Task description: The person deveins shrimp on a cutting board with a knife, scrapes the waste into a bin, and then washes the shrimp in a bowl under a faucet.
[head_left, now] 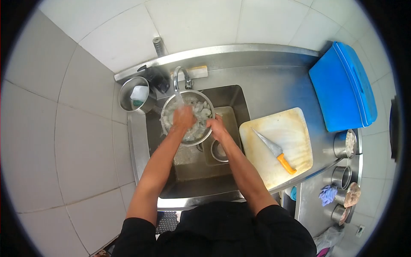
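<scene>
Over the sink (197, 174) is a round metal bowl (204, 139) holding pale, wet pieces (201, 112) that I cannot identify. Water runs into it from the curved faucet (177, 78). My left hand (183, 118) is down among the pieces, blurred, with its fingers hidden. On the bowl's right side, my right hand (217, 126) grips the rim with closed fingers. Below that hand, a smaller round metal container (219, 151) rests in the sink within a rectangular tray (233, 124).
Right of the sink, a knife (274, 148) with an orange handle lies on a cutting board (295, 128). A blue cooler (342, 88) stands at the back right. A metal pot (124, 96) and a dark bottle (157, 79) are at the left. Several metal containers (341, 177) line the far right.
</scene>
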The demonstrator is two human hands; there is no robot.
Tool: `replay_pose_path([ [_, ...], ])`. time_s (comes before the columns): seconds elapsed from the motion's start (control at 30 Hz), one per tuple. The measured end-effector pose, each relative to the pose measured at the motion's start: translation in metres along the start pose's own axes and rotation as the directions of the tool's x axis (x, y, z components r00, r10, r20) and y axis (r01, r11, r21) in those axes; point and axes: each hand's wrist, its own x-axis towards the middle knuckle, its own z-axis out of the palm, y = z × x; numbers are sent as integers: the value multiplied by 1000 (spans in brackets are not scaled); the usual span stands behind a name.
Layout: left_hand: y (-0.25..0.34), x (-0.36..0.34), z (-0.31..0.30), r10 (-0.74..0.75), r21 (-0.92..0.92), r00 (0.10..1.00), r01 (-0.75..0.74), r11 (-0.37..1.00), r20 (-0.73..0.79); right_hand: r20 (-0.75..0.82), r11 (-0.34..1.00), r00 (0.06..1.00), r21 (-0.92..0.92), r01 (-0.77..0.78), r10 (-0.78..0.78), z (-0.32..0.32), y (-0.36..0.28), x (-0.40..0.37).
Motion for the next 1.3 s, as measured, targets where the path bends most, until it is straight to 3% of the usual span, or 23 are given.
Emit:
replay_pose_path([
  [0.07, 14, -30, -16, -6, 57, 1000, 5, 998, 26, -35, 1000, 999, -10, -14, 13, -6, -2, 5],
  [0.13, 36, -68, -28, -80, 55, 962, 98, 994, -259, -27, 998, 1000, 67, 3, -1, -10, 1, 9],
  [0.17, 39, -67, -23, -85, 54, 962, 103, 993, -261, -23, 998, 1000, 65, 0, 1, -9, 1, 7],
  [0.23, 36, -57, -3, -241, 4, 889, 263, 965, -388, 50, 999, 999, 49, -21, 19, -6, 0, -2],
  [0.33, -14, -8, 53, -135, 55, 888, 176, 983, -440, 59, 998, 998, 48, -32, 29, -1, 8, -8],
  [0.37, -30, 6, 57, -134, 55, 887, 175, 983, -442, 60, 999, 998, 35, -34, 32, -4, 13, -6],
  [0.43, -54, 26, 54, -246, -360, 963, 192, 913, -112, 30, 999, 999, 25, -24, 23, -2, 7, -5],
  [0.53, -21, -9, -2, -172, -454, 974, 87, 887, -149, -45, 997, 999, 78, -21, 25, 0, -2, -7],
  [0.57, -12, -20, -12, -172, -452, 974, 88, 888, -148, -83, 990, 996, 136, -22, 33, 1, -7, -6],
  [0.63, 4, -43, -21, -24, -189, 953, -36, 981, -303, -89, 989, 995, 144, -20, 33, 0, -13, -4],
  [0.67, 15, -53, -22, -25, -189, 953, -34, 981, -303, -95, 989, 995, 147, -16, 30, 0, -13, -4],
  [0.73, 41, -65, -19, -268, -43, 913, 268, 963, -307, -38, 993, 999, 114, -2, 6, 1, -9, -6],
  [0.77, 42, -59, -6, -305, -42, 879, 312, 949, -367, 21, 996, 1000, 84, 17, -19, 4, -7, -7],
  [0.8, 5, -30, 38, -245, -25, 898, 253, 967, -366, 28, 996, 999, 86, 17, -20, 8, -7, -9],
  [0.87, -67, 26, 123, -121, 8, 925, 133, 991, -360, 1, 995, 999, -87, 46, -46, 11, -10, -17],
  [0.9, -63, 20, 108, -123, 8, 925, 135, 991, -360, 3, 995, 999, -87, 44, -44, 12, -9, -18],
  [0.97, -37, -3, 46, -156, -263, 939, 74, 962, -306, -25, 998, 998, 35, 54, -53, 9, -7, -13],
  [1.0, -29, -8, 30, -149, -264, 941, 68, 962, -302, -33, 998, 998, 35, 57, -56, 3, -5, -9],
  [1.07, -19, -16, 7, -181, -396, 980, 133, 909, -87, -35, 999, 999, 5, 36, -36, -6, 0, -3],
  [1.1, -8, -23, 2, -179, -394, 981, 133, 909, -82, -41, 999, 999, 8, 34, -34, -8, 1, -1],
  [1.17, 21, -38, 0, -53, -83, 865, 14, 996, -500, 31, 998, 998, 51, 46, -47, -6, -3, -2],
  [1.3, 47, -30, -16, -155, 16, 936, 168, 986, -316, 43, 998, 998, 50, 49, -52, 7, -16, -14],
])
